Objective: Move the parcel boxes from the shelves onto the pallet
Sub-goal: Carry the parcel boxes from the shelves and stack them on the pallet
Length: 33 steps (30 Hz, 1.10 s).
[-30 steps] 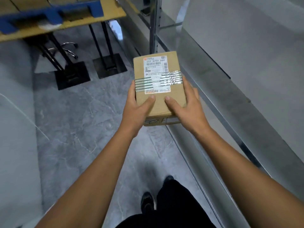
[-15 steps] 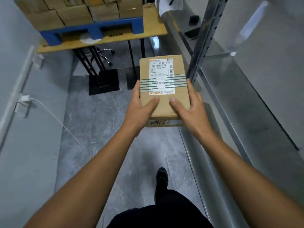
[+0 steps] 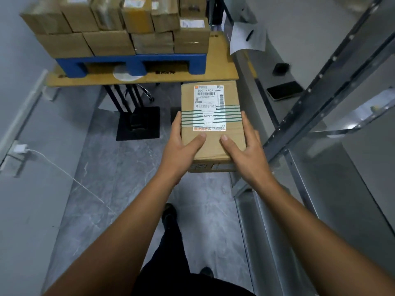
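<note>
- Worktop (image 3: 222, 71): carries a blue pallet (image 3: 132, 63) stacked with parcel boxes (image 3: 111, 41); a white disc (image 3: 126, 74) lies beneath the pallet.
- Metal shelf (image 3: 265, 75): black phone (image 3: 284, 90), small dark object (image 3: 281, 68), paper sheet (image 3: 245, 37).
- Floor (image 3: 111, 167): black base plates (image 3: 139, 124), white cable (image 3: 74, 180).

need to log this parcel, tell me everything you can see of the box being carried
The parcel box is a closed brown cardboard carton, held roughly level in the air above the grey floor. A white shipping label with barcodes sits on its top, crossed by green-striped tape. The left hand and right hand grip its sides, thumbs on top. Nothing else touches it.
</note>
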Tool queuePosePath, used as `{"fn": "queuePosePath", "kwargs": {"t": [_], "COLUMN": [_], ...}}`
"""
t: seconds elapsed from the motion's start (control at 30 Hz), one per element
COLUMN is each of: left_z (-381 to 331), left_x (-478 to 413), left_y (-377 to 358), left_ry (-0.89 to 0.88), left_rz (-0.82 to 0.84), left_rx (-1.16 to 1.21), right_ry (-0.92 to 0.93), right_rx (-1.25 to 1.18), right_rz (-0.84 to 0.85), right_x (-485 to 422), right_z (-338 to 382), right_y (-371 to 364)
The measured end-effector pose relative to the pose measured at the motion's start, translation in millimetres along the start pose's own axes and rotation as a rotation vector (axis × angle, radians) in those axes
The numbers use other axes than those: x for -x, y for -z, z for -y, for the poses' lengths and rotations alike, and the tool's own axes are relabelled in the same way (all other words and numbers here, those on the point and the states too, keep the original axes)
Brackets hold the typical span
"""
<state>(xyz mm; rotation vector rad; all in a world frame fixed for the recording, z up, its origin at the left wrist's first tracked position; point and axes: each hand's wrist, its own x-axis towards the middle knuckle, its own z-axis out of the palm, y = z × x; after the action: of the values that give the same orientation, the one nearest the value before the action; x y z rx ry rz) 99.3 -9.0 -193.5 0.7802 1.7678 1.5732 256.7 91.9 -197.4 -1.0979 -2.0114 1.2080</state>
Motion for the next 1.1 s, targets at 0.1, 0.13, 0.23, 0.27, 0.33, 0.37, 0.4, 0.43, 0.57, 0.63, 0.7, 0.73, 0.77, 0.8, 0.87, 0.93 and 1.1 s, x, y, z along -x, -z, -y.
{"fn": "queuePosePath", "kwargs": {"t": [0.1,0.13,0.23,0.27,0.33,0.37,0.4,0.43,0.57,0.63,0.7,0.73,0.77,0.8,0.87,0.93,1.1], "left_z": [0.7,-1.5,-17.4,-24.0,-38.1,-44.2,-48.9,-52.8,-59.8,-60.7,-62.6,-63.0,-64.1,-66.1,-72.6,-78.7,-84.7], "left_x": [-66.4,-89.9,-159.8,-182.7,-226.2,-246.7,-265.8,-283.7,-350.6,-385.1,-418.6,-436.0,-453.3,-469.8,-501.4,-532.7,-596.9], "left_y": [13.8,17.9,29.1,32.1,36.1,36.5,35.9,34.7,23.9,19.8,17.8,18.2,19.3,20.5,21.9,23.2,25.3], "left_ry": [-0.016,-0.016,-0.016,-0.018,-0.018,-0.021,-0.024,-0.025,-0.030,-0.045,-0.070,-0.085,-0.101,-0.113,-0.128,-0.149,-0.167], "left_rz": [0.007,0.013,0.047,0.066,0.098,0.111,0.118,0.120,0.092,0.074,0.036,0.009,-0.017,-0.039,-0.085,-0.118,-0.174], "left_rx": [0.021,0.022,0.008,0.005,-0.001,-0.001,0.000,0.004,-0.003,-0.033,-0.093,-0.128,-0.159,-0.191,-0.259,-0.338,-0.524], "right_ry": [0.014,0.013,-0.005,-0.008,0.004,0.009,0.011,0.010,-0.002,-0.009,-0.015,-0.019,-0.022,-0.026,-0.036,-0.044,-0.074], "right_rx": [-0.008,-0.012,-0.028,-0.041,-0.054,-0.066,-0.081,-0.089,-0.082,-0.085,-0.091,-0.107,-0.127,-0.147,-0.175,-0.187,-0.213], "right_rz": [-0.014,-0.024,-0.070,-0.082,-0.106,-0.114,-0.119,-0.126,-0.137,-0.124,-0.131,-0.128,-0.123,-0.117,-0.101,-0.072,0.016], "right_x": [-61.7,-83.4,-148.0,-168.8,-207.7,-226.0,-243.4,-260.0,-330.2,-368.1,-406.9,-427.1,-447.2,-466.8,-504.3,-539.5,-614.0], "right_z": [6.0,9.1,24.0,30.0,41.7,46.2,49.3,51.7,54.7,50.8,46.2,44.2,42.7,42.3,44.0,43.8,35.1], "right_y": [-22.4,-28.9,-42.9,-45.2,-48.4,-49.3,-49.5,-48.9,-43.9,-41.5,-40.0,-39.2,-38.3,-37.2,-35.3,-35.4,-46.1]}}
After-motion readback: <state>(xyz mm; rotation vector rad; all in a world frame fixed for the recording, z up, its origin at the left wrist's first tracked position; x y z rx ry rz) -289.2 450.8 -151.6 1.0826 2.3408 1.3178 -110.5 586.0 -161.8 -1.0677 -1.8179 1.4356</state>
